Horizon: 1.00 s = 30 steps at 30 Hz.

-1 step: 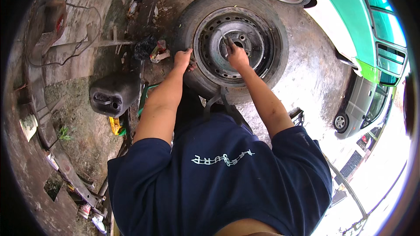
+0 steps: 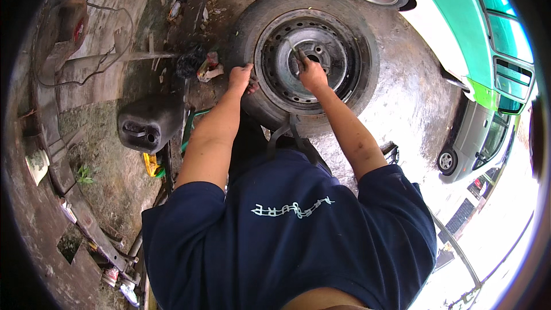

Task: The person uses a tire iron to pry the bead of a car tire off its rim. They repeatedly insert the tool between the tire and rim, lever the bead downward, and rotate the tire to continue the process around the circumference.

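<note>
Worn tyre [image 2: 344, 34] on dark steel rim [image 2: 321, 63]

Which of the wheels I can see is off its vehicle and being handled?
The big wheel with the dark steel rim, lying loose on the ground; both hands rest on it. The others remain mounted on parked vehicles.

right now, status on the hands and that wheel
Left hand gripping the tyre edge. Right hand on the steel rim, holding a thin tool. Wheel lying flat; black jerrycan off to the left, clear.

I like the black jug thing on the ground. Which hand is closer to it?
Left. The left hand grips the tyre's near edge, above and right of the black jug. The right hand is farther right, on the steel rim, holding a thin tool.
</note>
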Motion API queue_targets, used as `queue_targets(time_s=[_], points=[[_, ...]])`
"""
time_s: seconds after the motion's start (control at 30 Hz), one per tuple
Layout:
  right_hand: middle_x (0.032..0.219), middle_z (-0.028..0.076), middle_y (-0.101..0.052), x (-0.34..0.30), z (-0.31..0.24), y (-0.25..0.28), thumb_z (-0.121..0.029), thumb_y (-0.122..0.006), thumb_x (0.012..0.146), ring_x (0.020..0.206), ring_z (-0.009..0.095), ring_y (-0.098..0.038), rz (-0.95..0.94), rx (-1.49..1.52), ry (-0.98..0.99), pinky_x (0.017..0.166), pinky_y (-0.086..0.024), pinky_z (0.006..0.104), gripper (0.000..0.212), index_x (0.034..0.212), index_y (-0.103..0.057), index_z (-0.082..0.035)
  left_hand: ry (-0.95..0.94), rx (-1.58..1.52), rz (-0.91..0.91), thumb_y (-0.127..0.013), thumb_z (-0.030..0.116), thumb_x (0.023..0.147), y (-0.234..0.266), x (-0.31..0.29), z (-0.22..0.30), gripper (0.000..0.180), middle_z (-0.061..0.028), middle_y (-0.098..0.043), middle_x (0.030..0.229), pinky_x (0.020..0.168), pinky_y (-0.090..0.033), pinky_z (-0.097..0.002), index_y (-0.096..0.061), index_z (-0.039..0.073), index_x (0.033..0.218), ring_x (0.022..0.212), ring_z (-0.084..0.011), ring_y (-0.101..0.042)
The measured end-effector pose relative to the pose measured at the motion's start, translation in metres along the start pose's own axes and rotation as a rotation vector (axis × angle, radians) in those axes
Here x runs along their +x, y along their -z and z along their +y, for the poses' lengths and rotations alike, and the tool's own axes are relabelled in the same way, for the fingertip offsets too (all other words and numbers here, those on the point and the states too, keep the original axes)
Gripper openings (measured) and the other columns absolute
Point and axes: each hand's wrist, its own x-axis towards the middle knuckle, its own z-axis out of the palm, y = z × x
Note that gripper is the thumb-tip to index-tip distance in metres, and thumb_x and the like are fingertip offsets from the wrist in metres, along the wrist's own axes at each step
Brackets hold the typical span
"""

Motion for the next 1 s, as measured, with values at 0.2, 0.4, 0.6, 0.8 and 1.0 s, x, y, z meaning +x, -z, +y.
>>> queue_targets(time_s=[0.2, 0.4, 0.6, 0.8, 1.0], points=[[0.101, 0.021, -0.065, 0.006, 0.002, 0.004, -0.025, -0.05, 0.089, 0.093, 0.04, -0.064, -0.162, -0.201, 0.028, 0.082, -0.052, 0.0478, 0.034, 0.119, -0.058, -0.011, 0.044, -0.028, -0.064, -0.055, 0.042, 0.092, 0.003, 0.0, 0.001, 0.051, -0.0184, -0.062, 0.056, 0.033, -0.042, -0.0364, -0.058, -0.004, 0.069, 0.038, -0.0261, -0.057], [0.095, 0.025, -0.064, 0.01, 0.005, -0.003, -0.029, -0.046, 0.094, 0.09, 0.043, -0.062, -0.226, -0.212, 0.021, 0.079, -0.05, 0.0507, 0.047, 0.14, -0.041, -0.026, -0.012, 0.003, -0.016, -0.05, 0.044, 0.093, 0.001, 0.002, -0.002, 0.055, -0.0181, -0.062, 0.056, 0.034, -0.042, -0.0364, -0.061, -0.004, 0.068, 0.037, -0.0267, -0.057], [0.097, 0.024, -0.064, 0.012, -0.001, 0.003, -0.025, -0.05, 0.091, 0.09, 0.042, -0.063, -0.13, -0.175, -0.004, 0.079, -0.05, 0.0507, 0.045, 0.136, -0.047, -0.02, 0.016, 0.01, -0.045, -0.049, 0.044, 0.094, 0.002, 0.006, -0.007, 0.056, -0.0183, -0.062, 0.056, 0.035, -0.042, -0.0359, -0.061, -0.004, 0.068, 0.038, -0.027, -0.058], [0.095, 0.024, -0.065, 0.003, -0.008, 0.003, -0.023, -0.052, 0.089, 0.088, 0.042, -0.064, -0.289, -0.262, 0.056, 0.08, -0.052, 0.0496, 0.034, 0.12, -0.059, -0.011, -0.012, -0.029, -0.015, -0.052, 0.043, 0.093, 0.002, 0.007, -0.007, 0.055, -0.0174, -0.062, 0.055, 0.034, -0.043, -0.0364, -0.063, -0.006, 0.069, 0.037, -0.0254, -0.057], [0.09, 0.024, -0.066, 0.019, -0.002, 0.004, -0.028, -0.049, 0.092, 0.086, 0.043, -0.063, -0.052, -0.102, -0.052, 0.076, -0.05, 0.0521, 0.036, 0.126, -0.057, -0.017, 0.053, 0.007, -0.026, -0.054, 0.042, 0.092, 0.003, 0.005, -0.003, 0.054, -0.0168, -0.062, 0.058, 0.033, -0.043, -0.0368, -0.061, -0.004, 0.067, 0.039, -0.0266, -0.059]])
